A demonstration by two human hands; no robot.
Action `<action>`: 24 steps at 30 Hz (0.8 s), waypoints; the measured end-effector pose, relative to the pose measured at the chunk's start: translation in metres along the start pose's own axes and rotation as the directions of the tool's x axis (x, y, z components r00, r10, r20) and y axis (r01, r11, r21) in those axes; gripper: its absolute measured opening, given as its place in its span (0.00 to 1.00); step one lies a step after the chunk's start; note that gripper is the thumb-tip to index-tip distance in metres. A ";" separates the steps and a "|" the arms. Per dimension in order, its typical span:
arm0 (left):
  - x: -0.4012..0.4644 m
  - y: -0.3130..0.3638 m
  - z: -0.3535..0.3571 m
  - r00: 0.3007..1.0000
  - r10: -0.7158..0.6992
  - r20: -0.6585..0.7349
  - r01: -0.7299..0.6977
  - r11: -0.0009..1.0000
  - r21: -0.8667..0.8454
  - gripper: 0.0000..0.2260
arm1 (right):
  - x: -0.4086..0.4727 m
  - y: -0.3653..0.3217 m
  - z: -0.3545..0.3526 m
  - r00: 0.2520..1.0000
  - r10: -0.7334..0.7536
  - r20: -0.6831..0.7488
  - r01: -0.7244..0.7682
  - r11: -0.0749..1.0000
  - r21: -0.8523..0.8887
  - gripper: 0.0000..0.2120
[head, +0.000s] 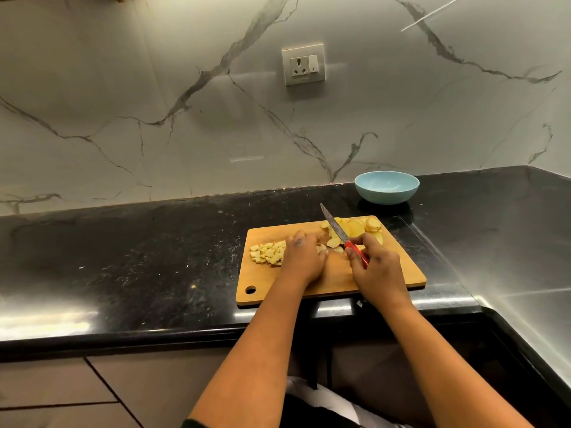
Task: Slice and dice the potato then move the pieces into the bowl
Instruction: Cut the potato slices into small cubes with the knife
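Black counter (154, 257), R hand (375, 267) – knife (335, 227), potato (355, 228)

Warm, moderately dim indoor light from overhead. Strong white glare along front edge of polished black stone surface (129, 261) and on its right wing. Soft streak reflections on glossy grey-veined marble wall panel (154, 103). Wide-angle bending at edges. Slightly soft focus throughout.

One bowl (387, 187), one knife (335, 227), one board (386, 273)
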State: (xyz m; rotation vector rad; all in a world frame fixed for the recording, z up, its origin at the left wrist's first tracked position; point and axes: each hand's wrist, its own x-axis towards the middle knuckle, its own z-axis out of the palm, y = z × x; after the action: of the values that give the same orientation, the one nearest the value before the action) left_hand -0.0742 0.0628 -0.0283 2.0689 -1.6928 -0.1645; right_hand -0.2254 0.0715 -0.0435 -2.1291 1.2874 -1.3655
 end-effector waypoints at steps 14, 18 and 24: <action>-0.009 -0.010 -0.028 0.983 0.137 0.122 -0.131 0.990 -0.058 0.24 | -0.006 -0.013 -0.006 0.993 0.090 0.077 -0.081 0.989 -0.120 0.06; -0.016 -0.016 -0.007 0.987 0.160 -0.016 -0.157 0.982 0.108 0.18 | -0.008 -0.029 -0.012 0.949 0.213 0.233 -0.115 0.920 -0.374 0.08; -0.016 -0.021 -0.008 0.993 0.109 -0.055 -0.113 0.989 -0.094 0.17 | -0.020 -0.047 -0.023 0.941 0.251 0.228 -0.137 0.896 -0.422 0.07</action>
State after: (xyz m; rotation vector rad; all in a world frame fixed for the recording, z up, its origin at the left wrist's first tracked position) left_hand -0.0557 0.0829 -0.0335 1.8884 -1.7302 -0.1554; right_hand -0.2235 0.1179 -0.0126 -2.2609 1.7175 -0.7311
